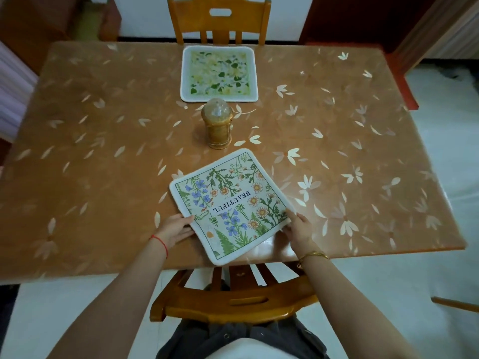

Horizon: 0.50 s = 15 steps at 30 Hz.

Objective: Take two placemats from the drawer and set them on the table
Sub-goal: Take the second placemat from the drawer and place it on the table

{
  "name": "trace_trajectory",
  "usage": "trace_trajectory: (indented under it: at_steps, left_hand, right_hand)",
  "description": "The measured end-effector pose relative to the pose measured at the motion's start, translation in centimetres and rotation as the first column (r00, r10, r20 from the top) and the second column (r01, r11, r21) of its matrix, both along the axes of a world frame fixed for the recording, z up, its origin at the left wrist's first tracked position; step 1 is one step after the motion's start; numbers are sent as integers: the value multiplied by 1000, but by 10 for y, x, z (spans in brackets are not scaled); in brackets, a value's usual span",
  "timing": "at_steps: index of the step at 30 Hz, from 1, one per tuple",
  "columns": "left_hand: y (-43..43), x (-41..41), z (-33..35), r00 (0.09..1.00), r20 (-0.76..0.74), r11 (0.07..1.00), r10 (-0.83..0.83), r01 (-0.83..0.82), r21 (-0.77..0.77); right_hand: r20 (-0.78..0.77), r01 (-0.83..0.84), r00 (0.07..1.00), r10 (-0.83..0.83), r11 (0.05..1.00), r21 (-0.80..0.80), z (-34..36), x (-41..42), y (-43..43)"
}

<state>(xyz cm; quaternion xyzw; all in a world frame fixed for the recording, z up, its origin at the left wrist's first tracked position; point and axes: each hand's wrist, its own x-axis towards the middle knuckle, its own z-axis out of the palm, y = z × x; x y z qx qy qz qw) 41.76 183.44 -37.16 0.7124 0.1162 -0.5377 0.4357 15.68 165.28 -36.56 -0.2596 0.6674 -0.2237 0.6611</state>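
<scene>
One placemat, the green mat [219, 73], already lay flat at the surface's [103, 151] 12 o'clock edge, before the far chair [219, 19]. The second, the floral mat [230, 203], sat at 6 o'clock, skewed, its near corner overhanging the edge. The left hand [176, 229] pinched its 8 o'clock edge; the right hand [298, 229] gripped its 4 o'clock corner. A jar [217, 125] stood between the mats. What remained, seemingly, was squaring this mat and letting go.
</scene>
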Motion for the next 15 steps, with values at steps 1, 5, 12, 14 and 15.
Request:
trace_trajectory:
  at_steps: [1, 5, 12, 14, 15]
  left_hand:
    - [4, -3, -1, 999, -17, 999, 41, -41, 4]
    - [12, -19, -3, 977, -109, 983, 184, -184, 12]
    - [10, -49, -5, 962, -116, 969, 248, -248, 13]
    - [11, -48, -5, 963, -95, 968, 251, -250, 21]
    - [11, -46, -5, 962, -91, 967, 256, -256, 15]
  right_hand:
    - [40, 5, 999, -6, 999, 34, 2, 1, 7]
    - [74, -130, 990, 117, 970, 203, 5, 4, 34]
    - [103, -341, 940, 325, 895, 287, -5, 14, 73]
    - [64, -374, 927, 370, 895, 243, -6, 15, 72]
    - [38, -393, 918, 395, 893, 218, -5, 15, 69]
